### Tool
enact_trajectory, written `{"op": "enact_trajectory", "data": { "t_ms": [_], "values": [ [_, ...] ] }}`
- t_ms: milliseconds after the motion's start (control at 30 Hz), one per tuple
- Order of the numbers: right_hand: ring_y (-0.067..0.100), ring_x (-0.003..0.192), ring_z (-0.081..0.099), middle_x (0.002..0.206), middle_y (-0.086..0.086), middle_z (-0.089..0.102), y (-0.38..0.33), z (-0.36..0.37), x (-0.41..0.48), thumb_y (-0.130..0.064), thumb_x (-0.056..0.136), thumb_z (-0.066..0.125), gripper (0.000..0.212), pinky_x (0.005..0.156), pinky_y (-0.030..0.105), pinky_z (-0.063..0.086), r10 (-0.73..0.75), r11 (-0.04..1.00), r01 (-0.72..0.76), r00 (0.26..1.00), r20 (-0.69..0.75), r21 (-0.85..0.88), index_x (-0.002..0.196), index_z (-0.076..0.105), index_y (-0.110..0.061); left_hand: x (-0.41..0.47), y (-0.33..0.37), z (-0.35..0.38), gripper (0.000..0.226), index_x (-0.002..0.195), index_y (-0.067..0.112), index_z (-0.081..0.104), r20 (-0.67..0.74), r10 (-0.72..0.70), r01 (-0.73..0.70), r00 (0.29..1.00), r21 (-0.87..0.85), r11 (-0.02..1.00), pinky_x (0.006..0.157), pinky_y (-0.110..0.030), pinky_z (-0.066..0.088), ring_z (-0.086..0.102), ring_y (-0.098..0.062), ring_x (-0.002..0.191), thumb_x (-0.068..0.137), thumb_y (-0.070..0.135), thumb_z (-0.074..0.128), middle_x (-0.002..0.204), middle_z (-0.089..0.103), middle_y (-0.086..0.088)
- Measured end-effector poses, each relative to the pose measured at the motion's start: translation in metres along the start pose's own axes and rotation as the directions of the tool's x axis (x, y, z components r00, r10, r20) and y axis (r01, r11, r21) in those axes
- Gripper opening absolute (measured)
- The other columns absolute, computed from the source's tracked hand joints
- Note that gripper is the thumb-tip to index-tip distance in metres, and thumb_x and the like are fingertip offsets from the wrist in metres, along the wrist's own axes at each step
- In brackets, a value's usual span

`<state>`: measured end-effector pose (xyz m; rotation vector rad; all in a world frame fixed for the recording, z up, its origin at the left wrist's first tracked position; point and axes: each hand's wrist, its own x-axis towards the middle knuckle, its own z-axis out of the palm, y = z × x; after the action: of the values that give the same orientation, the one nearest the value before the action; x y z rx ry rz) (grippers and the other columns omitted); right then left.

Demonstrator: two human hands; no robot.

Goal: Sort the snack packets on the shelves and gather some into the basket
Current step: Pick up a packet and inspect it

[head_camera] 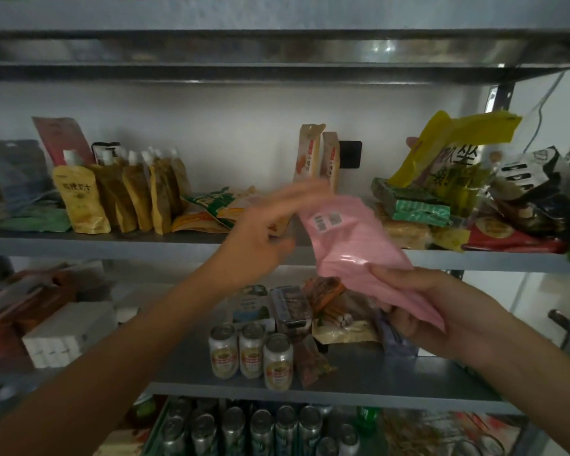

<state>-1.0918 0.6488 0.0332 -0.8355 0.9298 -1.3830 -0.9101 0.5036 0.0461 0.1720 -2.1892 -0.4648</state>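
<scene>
Fingers [405, 278] of the right hand [441, 311] curl round the lower end of a flat pink plastic snack packet [349, 238], held before the grey metal shelf [112, 243]. The blurred left hand [260, 238], loosely spread, is beside it. Sorting seems underway; next, choose its place. No basket shows.

Three drink cans [251, 350], two upright tan packets [310, 153], one pink packet [352, 241], and perhaps six spouted yellow pouches [132, 195], their row blurred.
</scene>
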Motion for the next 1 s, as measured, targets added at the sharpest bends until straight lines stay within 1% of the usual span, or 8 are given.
{"op": "enact_trajectory", "data": {
  "t_ms": [100, 233, 333, 433, 533, 733, 867, 1000],
  "values": [
    [0.014, 0.033, 0.057, 0.060, 0.015, 0.064, 0.000, 0.006, -0.006, -0.004, 0.062, 0.062, 0.013, 0.027, 0.016, 0.041, 0.053, 0.997, -0.055, 0.998, 0.033, 0.054, 0.063, 0.073, 0.004, -0.006, 0.000, 0.000, 0.072, 0.144, 0.016, 0.040, 0.312, 0.101, -0.165, 0.945, 0.186, 0.968, 0.119, -0.027, 0.019, 0.024, -0.011, 0.144, 0.077, -0.001, 0.062, 0.154, 0.034, -0.001],
    [0.019, 0.044, 0.065, 0.062, 0.018, 0.067, -0.001, 0.006, -0.011, -0.013, 0.078, 0.068, 0.021, 0.038, 0.020, 0.051, 0.118, 0.985, -0.130, 0.987, 0.109, 0.113, 0.075, 0.073, 0.007, -0.012, -0.005, 0.022, 0.060, 0.136, 0.017, 0.050, 0.146, 0.153, -0.196, 0.977, 0.349, 0.917, 0.101, -0.040, 0.048, 0.058, -0.011, 0.116, 0.080, 0.015, 0.072, 0.131, 0.060, -0.003],
    [0.029, 0.085, 0.071, 0.101, 0.028, 0.067, -0.008, 0.004, -0.010, -0.049, 0.098, 0.037, 0.066, 0.073, 0.033, 0.059, 0.053, 0.974, -0.123, 0.939, 0.340, 0.188, 0.122, 0.057, 0.009, -0.016, 0.003, 0.028, 0.037, 0.112, 0.010, 0.067, -0.051, -0.177, 0.174, 0.983, -0.047, 0.984, 0.080, -0.047, 0.057, 0.069, -0.021, 0.092, 0.076, 0.017, 0.071, 0.103, 0.072, -0.009],
    [0.018, 0.061, 0.067, 0.075, 0.012, 0.070, -0.027, -0.004, 0.002, -0.076, 0.073, 0.041, 0.079, 0.054, 0.028, 0.054, -0.191, 0.962, 0.205, 0.977, 0.091, -0.179, 0.095, 0.072, -0.006, -0.020, 0.012, 0.030, 0.052, 0.111, 0.017, 0.064, 0.034, -0.507, 0.435, 0.861, -0.565, 0.701, 0.089, -0.038, 0.055, 0.067, -0.023, 0.103, 0.063, 0.009, 0.083, 0.108, 0.071, -0.007],
    [0.017, 0.074, 0.064, 0.088, 0.006, 0.068, -0.031, -0.006, 0.016, -0.072, 0.047, 0.075, 0.080, 0.060, 0.030, 0.051, -0.440, 0.780, 0.330, 0.893, -0.092, -0.531, 0.099, 0.063, -0.013, -0.020, 0.019, 0.029, 0.041, 0.105, 0.018, 0.068, 0.188, -0.611, 0.562, 0.769, -0.653, 0.507, 0.086, -0.029, 0.055, 0.068, -0.016, 0.099, 0.067, 0.005, 0.076, 0.104, 0.074, -0.001],
    [0.019, 0.097, 0.069, 0.105, 0.004, 0.073, -0.026, 0.008, 0.033, -0.039, 0.069, 0.071, 0.052, 0.079, 0.033, 0.055, -0.176, 0.852, 0.126, 0.983, -0.052, -0.508, 0.114, 0.064, -0.015, -0.020, 0.025, 0.040, 0.055, 0.114, 0.012, 0.066, 0.427, -0.629, 0.725, 0.650, -0.596, 0.344, 0.098, -0.042, 0.049, 0.065, -0.025, 0.108, 0.062, 0.009, 0.082, 0.112, 0.071, -0.008],
    [0.013, 0.068, 0.070, 0.087, 0.006, 0.073, -0.025, 0.010, 0.039, -0.014, 0.079, 0.071, 0.019, 0.051, 0.021, 0.052, -0.376, 0.811, 0.221, 0.907, -0.192, -0.542, 0.096, 0.069, -0.006, -0.018, 0.024, 0.031, 0.048, 0.110, 0.018, 0.065, 0.376, -0.670, 0.749, 0.640, -0.499, 0.435, 0.092, -0.038, 0.052, 0.067, -0.021, 0.103, 0.065, 0.022, 0.080, 0.110, 0.071, -0.001],
    [0.009, 0.060, 0.065, 0.085, 0.006, 0.066, -0.021, 0.016, 0.043, 0.004, 0.085, 0.061, 0.022, 0.041, 0.018, 0.046, -0.577, 0.719, 0.335, 0.776, -0.255, -0.609, 0.104, 0.061, -0.005, -0.017, 0.027, 0.035, 0.059, 0.128, 0.031, 0.047, 0.007, -0.589, 0.582, 0.808, -0.168, 0.796, 0.089, -0.024, 0.049, 0.054, -0.001, 0.107, 0.077, 0.029, 0.077, 0.124, 0.053, 0.014]
  ]
}}
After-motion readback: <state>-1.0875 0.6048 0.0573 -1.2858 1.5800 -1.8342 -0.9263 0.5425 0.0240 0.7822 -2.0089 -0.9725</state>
